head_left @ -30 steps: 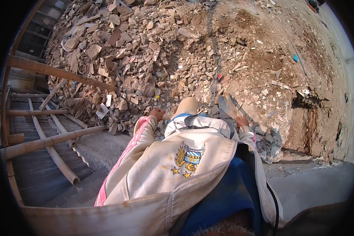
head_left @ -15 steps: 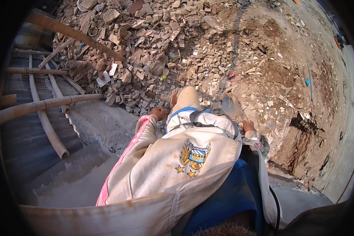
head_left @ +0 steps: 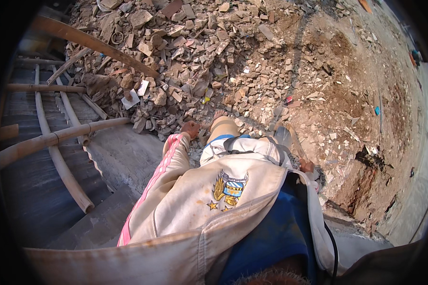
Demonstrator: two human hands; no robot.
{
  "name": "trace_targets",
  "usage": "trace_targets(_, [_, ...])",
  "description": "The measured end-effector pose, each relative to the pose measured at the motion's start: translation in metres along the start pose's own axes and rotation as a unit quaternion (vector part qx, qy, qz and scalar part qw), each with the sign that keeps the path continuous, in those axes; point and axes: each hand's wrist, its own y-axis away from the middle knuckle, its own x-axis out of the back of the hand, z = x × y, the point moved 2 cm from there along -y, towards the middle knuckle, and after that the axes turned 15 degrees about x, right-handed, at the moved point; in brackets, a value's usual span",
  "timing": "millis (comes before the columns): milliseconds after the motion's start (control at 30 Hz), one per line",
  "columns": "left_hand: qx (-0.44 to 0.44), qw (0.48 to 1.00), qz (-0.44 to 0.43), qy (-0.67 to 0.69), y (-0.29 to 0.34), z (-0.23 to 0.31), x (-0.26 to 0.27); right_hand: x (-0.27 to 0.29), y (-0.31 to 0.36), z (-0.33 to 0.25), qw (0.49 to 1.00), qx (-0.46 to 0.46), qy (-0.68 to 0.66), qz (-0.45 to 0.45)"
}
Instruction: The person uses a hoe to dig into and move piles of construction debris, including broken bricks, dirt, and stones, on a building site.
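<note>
I look down my own front: a cream jacket with pink sleeve stripes over a blue shirt. My left hand hangs at the end of the striped sleeve with its fingers curled, and nothing shows in it. A bare knee pushes forward beside it, above a heap of broken bricks and stone. My right hand peeks out at the jacket's right edge, mostly hidden. A grey flat object lies just ahead of that hand. Whether the hand grips it is unclear.
Bamboo poles cross corrugated sheeting on the left, beside a concrete ledge. Bare brown soil spreads to the right, with a dug hole at a slab's edge. A thin black cable hangs by my right side.
The view has swung left and forward: the rubble heap is nearer and the bamboo poles have slid toward the left rim. Both hands keep their places at my sides.
</note>
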Motion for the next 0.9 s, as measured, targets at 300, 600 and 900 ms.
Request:
trace_targets(300, [-0.011, 0.999, -0.035, -0.013, -0.071, 0.049, 0.06, -0.027, -0.049, 0.043, 0.995, 0.032, 0.087, 0.022])
trace_targets(600, [-0.082, 0.996, -0.025, -0.034, -0.097, 0.136, 0.11, -0.056, 0.012, -0.044, 0.995, -0.077, -0.045, 0.045])
trace_targets(900, [-0.04, 0.999, 0.028, -0.018, -0.071, 0.115, 0.12, -0.017, -0.005, -0.047, 0.996, -0.081, 0.025, -0.008])
